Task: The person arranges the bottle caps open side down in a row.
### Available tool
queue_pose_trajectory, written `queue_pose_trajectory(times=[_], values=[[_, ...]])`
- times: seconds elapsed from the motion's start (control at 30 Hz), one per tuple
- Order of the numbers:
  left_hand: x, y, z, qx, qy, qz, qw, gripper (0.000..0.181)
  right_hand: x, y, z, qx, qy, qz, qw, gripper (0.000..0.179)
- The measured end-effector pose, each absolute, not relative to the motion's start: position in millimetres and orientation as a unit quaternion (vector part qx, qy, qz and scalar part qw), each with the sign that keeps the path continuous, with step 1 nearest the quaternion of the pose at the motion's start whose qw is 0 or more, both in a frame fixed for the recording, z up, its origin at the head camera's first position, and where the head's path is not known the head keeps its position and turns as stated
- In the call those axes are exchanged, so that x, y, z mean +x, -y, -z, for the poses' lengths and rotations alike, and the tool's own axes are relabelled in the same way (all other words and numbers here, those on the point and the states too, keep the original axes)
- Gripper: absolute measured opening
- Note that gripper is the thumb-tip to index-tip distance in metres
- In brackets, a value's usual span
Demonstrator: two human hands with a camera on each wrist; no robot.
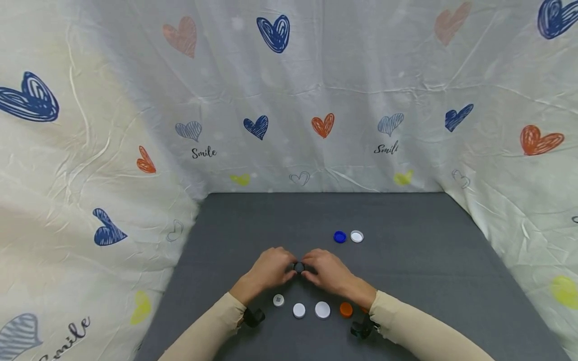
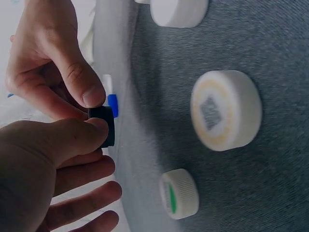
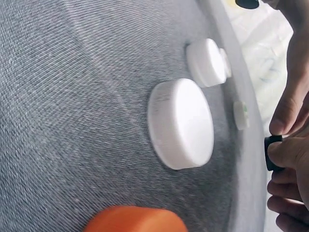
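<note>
Between my two hands, a small black bottle cap (image 1: 299, 267) is held just above the grey cloth. My left hand (image 1: 272, 269) pinches one side of it, thumb in front, while its other fingers extend loosely in the left wrist view. From the opposite side my right hand (image 1: 328, 271) pinches the same cap (image 2: 110, 130). In the right wrist view the cap (image 3: 271, 151) shows between the two thumbs. Behind the hands lie a blue cap (image 1: 340, 236) and a white-rimmed cap (image 1: 356, 236).
Nearer me, a row holds a small printed white cap (image 1: 278, 300), two plain-topped white caps (image 1: 299, 311) and an orange cap (image 1: 346, 309). A second orange cap (image 1: 365, 310) is mostly hidden by my right forearm. A heart-printed curtain (image 1: 289, 90) encloses the grey-covered table (image 1: 253, 215).
</note>
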State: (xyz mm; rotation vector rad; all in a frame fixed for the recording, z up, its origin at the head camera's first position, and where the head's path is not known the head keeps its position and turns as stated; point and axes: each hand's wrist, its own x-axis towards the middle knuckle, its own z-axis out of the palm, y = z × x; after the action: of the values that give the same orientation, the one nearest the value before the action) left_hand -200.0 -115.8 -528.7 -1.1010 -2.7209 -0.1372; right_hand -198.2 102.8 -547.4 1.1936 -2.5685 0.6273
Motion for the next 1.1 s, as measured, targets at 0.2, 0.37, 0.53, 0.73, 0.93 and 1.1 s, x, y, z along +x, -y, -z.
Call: queue_pose_trajectory(times=[0.2, 0.37, 0.53, 0.73, 0.93, 1.1], values=[[-198.7, 111.0, 538.2, -0.371, 0.923, 0.017, 0.104, 0.013, -198.2, -100.4, 559.3, 0.396, 0.891, -0.195, 0.107, 0.021], [-196.8, 108.4, 543.8, -0.374, 0.921, -0.015, 0.107, 0.016, -197.7, -98.2, 568.2, 0.397, 0.894, -0.178, 0.106, 0.020], [-194.4, 106.5, 548.2, -0.369, 0.922, -0.048, 0.105, 0.016, -195.3, -97.5, 572.9, 0.399, 0.895, -0.166, 0.110, 0.019], [-194.8, 105.3, 546.5, -0.351, 0.930, -0.049, 0.097, 0.018, -196.1, -99.3, 572.5, 0.395, 0.898, -0.160, 0.108, 0.021], [-203.3, 110.8, 533.9, -0.330, 0.939, -0.021, 0.093, 0.022, -203.8, -108.6, 564.8, 0.376, 0.905, -0.170, 0.101, 0.028], [-215.4, 112.5, 518.8, -0.324, 0.940, -0.021, 0.103, 0.026, -214.4, -120.0, 552.2, 0.366, 0.906, -0.178, 0.115, 0.032]])
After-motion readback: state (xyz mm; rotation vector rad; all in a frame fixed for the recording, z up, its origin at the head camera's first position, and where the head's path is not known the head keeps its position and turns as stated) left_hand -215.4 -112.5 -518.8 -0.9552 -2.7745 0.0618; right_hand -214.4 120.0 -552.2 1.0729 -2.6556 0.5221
